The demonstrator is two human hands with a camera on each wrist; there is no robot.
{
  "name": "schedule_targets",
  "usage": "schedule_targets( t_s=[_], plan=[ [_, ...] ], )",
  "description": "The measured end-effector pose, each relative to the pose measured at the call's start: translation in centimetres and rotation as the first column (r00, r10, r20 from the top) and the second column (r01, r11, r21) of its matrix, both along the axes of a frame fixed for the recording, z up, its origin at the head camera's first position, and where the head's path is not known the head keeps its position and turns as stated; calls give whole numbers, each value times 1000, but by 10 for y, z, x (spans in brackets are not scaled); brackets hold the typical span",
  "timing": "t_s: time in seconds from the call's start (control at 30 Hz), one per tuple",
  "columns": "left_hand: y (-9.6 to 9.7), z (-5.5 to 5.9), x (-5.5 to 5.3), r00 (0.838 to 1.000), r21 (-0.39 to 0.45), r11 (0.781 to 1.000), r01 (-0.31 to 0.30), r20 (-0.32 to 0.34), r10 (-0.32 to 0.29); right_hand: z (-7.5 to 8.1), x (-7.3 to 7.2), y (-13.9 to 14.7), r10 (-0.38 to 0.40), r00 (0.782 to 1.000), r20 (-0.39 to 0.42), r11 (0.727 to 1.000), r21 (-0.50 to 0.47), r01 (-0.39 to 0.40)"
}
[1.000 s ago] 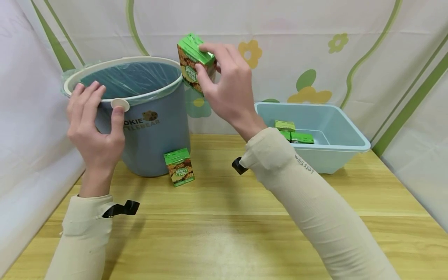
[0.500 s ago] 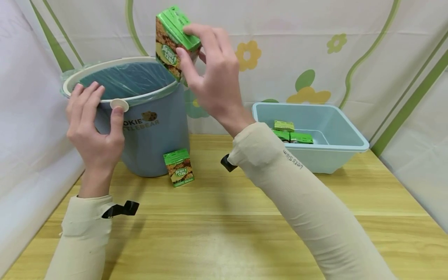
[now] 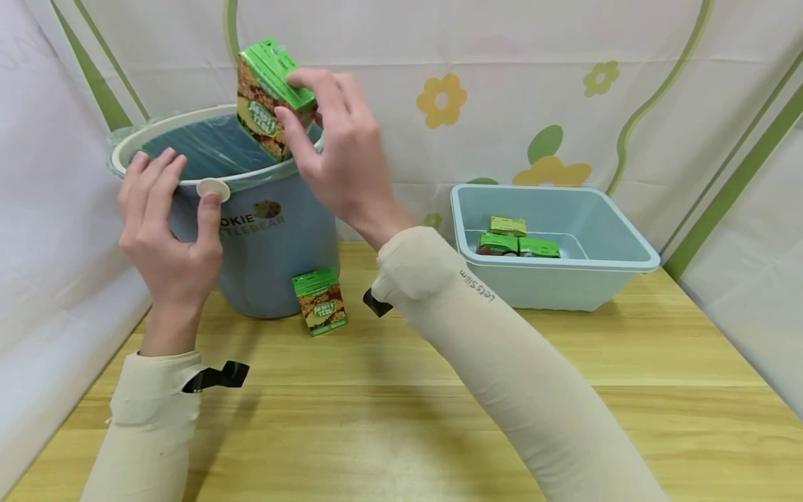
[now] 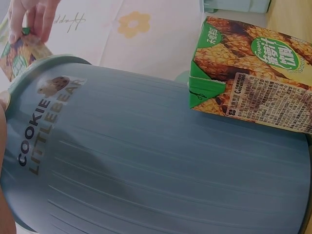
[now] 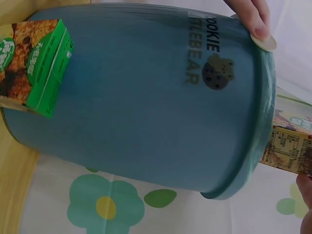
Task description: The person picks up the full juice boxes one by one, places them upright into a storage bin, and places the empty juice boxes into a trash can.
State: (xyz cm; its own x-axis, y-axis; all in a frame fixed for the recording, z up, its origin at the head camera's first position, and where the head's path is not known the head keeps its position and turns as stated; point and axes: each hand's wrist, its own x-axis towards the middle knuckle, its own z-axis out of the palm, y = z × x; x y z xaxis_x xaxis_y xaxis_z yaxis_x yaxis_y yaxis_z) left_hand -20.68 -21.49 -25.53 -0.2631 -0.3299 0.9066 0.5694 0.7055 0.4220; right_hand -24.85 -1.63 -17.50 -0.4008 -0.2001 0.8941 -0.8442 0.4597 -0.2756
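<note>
My right hand (image 3: 351,143) pinches a green-topped pineapple juice box (image 3: 257,115) between thumb and fingers, tilted over the right side of the bin's opening. The bin (image 3: 276,258) is blue-grey with a pale rim and a thin clear liner, and bears a cookie logo. At its near left rim, my left hand (image 3: 172,237) grips the edge, fingers over the top and thumb against a round white knob (image 3: 214,189). A second juice box (image 4: 253,73) stands by the bin's foot, close against its wall in the left wrist view.
A light blue tub (image 3: 558,286) stands at the right on the wooden table (image 3: 376,418), with several green-topped boxes (image 3: 500,242) inside. Behind everything hangs a white curtain (image 3: 376,42) with printed flowers.
My right hand has carried its juice box leftward, rising and then dropping, from beside the bin to over its opening. My left hand has stayed on the rim.
</note>
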Motion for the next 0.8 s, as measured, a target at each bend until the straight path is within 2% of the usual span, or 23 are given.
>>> schedule_targets(
  t_s=[0.33,0.63,0.8],
  plan=[
    [0,0,0,1000,5,1000,1,-15,-1,-7,-2,-17,-39,985,167,992,121,19],
    [1,0,-3,1000,-2,1000,3,-12,-3,-16,-11,-17,-103,982,157,973,219,67],
    [-1,0,-4,1000,3,1000,4,-24,-4,-8,-10,-17,-155,958,239,947,312,76]
  ],
)
